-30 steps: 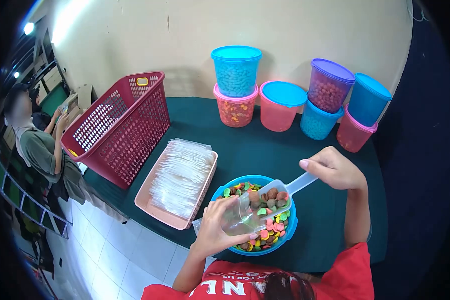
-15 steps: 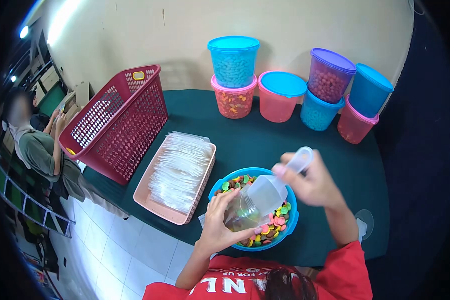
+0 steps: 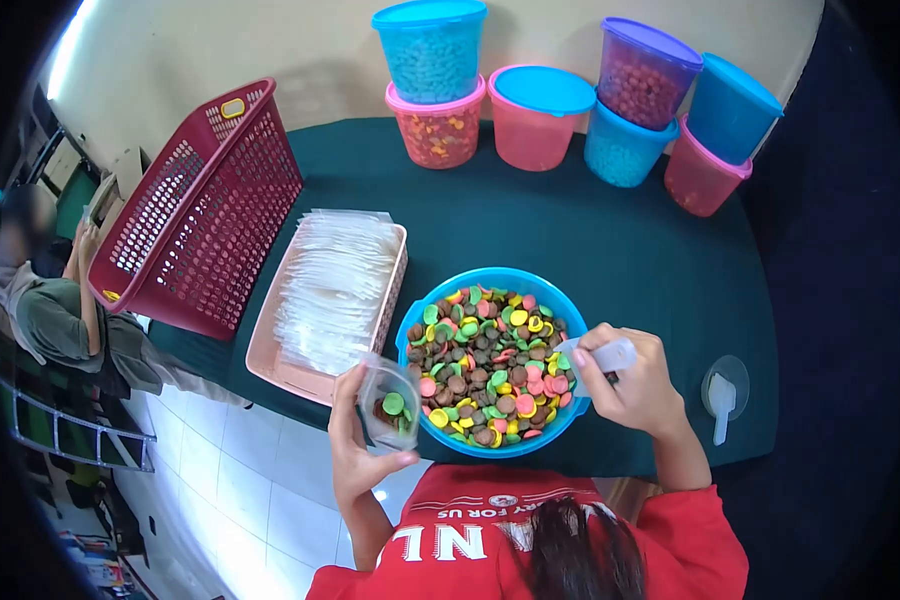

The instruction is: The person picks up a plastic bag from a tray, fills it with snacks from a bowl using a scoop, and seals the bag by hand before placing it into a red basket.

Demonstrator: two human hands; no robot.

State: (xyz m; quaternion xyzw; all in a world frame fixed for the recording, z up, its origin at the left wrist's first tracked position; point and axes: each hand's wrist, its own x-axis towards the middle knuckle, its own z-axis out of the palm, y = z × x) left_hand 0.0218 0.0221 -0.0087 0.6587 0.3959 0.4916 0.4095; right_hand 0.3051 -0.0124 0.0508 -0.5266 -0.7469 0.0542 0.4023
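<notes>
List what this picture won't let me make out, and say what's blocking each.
All in the head view:
1. Translucent scoop: its gripped part, hidden by the right hand.
2. Clear pouch in the left hand: whatever lies beneath the top pieces.
3. Maroon basket: its floor, hidden by its side wall.
4. Upper blue tub at far right: any contents, masked by its wall and lid.
5. Shirt lettering: partly covered by hair.

Left hand (image 3: 357, 455) cupped, thumb outstretched; right hand (image 3: 635, 385) curled.
</notes>
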